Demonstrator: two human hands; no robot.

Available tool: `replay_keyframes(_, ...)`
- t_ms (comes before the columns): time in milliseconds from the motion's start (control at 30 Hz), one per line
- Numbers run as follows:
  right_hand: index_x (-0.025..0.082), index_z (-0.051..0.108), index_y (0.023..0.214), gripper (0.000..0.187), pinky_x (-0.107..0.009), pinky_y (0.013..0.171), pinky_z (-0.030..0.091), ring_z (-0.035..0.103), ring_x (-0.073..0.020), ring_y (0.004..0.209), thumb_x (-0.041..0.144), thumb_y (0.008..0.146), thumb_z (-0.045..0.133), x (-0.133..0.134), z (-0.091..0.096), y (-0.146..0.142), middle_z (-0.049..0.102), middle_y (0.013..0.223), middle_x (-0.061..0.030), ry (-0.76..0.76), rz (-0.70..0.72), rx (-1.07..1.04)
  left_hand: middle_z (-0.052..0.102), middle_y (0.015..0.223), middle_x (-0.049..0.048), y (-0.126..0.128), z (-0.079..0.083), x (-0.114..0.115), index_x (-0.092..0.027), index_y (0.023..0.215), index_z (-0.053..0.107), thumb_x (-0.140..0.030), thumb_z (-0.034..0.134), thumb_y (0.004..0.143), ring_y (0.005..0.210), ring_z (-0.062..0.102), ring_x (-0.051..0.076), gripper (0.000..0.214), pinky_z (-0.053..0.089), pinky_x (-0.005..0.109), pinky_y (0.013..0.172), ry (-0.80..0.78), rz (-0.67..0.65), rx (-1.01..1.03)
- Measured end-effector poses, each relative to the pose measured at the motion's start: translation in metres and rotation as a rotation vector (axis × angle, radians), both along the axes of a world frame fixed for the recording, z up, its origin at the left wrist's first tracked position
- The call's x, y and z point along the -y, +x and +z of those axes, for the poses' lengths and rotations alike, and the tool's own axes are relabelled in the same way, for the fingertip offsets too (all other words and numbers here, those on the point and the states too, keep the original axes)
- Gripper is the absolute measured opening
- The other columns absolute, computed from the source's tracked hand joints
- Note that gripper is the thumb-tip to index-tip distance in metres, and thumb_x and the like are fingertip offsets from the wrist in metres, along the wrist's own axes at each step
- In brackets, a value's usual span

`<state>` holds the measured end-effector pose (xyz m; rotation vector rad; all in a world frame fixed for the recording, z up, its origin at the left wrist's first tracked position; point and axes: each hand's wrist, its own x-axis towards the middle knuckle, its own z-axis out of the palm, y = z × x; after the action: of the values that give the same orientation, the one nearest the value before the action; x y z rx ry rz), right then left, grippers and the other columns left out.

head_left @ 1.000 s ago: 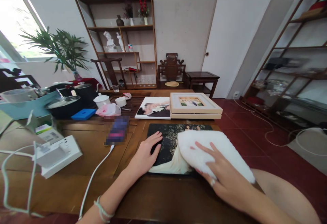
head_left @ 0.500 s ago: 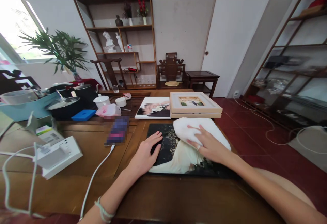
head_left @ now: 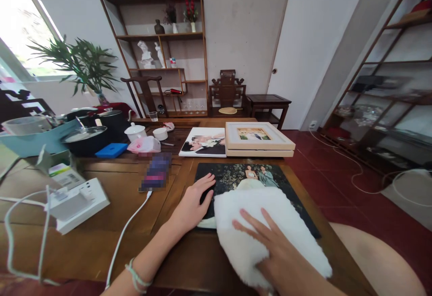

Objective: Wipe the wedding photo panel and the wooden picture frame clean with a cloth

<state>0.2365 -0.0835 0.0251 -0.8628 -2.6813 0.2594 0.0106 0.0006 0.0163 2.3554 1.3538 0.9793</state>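
Note:
A dark photo panel [head_left: 229, 172] lies flat on the wooden table, printed with two people in wedding clothes. My left hand [head_left: 197, 195] rests palm down on its left edge, fingers stretched out. Over the panel's front part and past its near edge spreads a fluffy white cloth [head_left: 232, 206]. My right hand [head_left: 270, 237] lies on top of this cloth with the fingers spread, pressing it down; the thumb is partly hidden. Much of the printed gown is covered by the cloth.
Beyond the panel lie a white-edged photo print [head_left: 202, 145] and a framed photo [head_left: 259, 150]. To the left are a phone [head_left: 157, 172] on a white cable [head_left: 126, 230], a white box [head_left: 84, 206], a blue box [head_left: 111, 150] and a dark lidded pan [head_left: 84, 141].
My right hand has drawn the white cloth from the panel's far side toward me, uncovering the two printed people. My left hand has stayed in place.

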Motion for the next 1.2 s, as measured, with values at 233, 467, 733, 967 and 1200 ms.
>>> replay_keyframes(233,0.015,0.066,0.087,0.022,-0.055,0.107,0.017,0.026,-0.0265,0.132,0.021,0.085,0.045,-0.047,0.021,-0.004,0.049,0.132,-0.0144,-0.054,-0.182,-0.009,0.057,0.124,0.01,-0.001,-0.002,0.0,-0.017,0.111,0.062,-0.018,0.046,0.084,0.121,0.049,0.022,0.032,0.039,0.045,0.102,-0.002,-0.012,0.017)
replay_keyframes(467,0.014,0.064,0.103,0.034,-0.054,0.105,0.017,0.029,-0.0269,0.13,0.032,0.092,0.037,-0.115,0.022,-0.029,0.062,0.115,-0.0138,-0.02,-0.295,-0.014,0.058,0.124,0.0094,-0.001,-0.001,0.0,-0.017,0.111,0.062,-0.019,0.046,0.085,0.121,0.048,0.021,0.031,0.038,0.043,0.103,-0.002,0.001,0.014)
replay_keyframes(733,0.017,0.067,0.088,0.022,-0.059,0.105,0.013,0.021,-0.0296,0.133,0.021,0.081,0.047,-0.034,0.018,-0.022,0.042,0.138,-0.0099,-0.083,-0.216,0.008,0.057,0.125,0.0077,0.0,0.003,0.001,-0.019,0.114,0.061,-0.017,0.043,0.085,0.123,0.046,0.021,0.034,0.038,0.043,0.103,-0.018,-0.021,-0.002)
replay_keyframes(967,0.021,0.067,0.078,0.021,-0.063,0.102,0.02,0.028,-0.032,0.13,0.013,0.072,0.049,-0.003,-0.005,-0.001,0.047,0.134,-0.0079,-0.012,-0.038,0.013,0.058,0.123,0.0104,0.0,0.001,0.001,-0.016,0.111,0.062,-0.018,0.044,0.085,0.121,0.048,0.022,0.032,0.039,0.043,0.102,-0.002,0.007,-0.004)
replay_keyframes(1200,0.014,0.066,0.086,0.026,-0.053,0.107,0.017,0.03,-0.0265,0.13,0.025,0.088,0.043,-0.074,0.02,0.0,0.054,0.125,-0.0175,0.0,-0.307,-0.01,0.057,0.124,0.0123,-0.001,-0.003,0.0,-0.012,0.111,0.061,-0.019,0.043,0.086,0.122,0.048,0.022,0.032,0.037,0.042,0.104,-0.009,0.007,0.003)
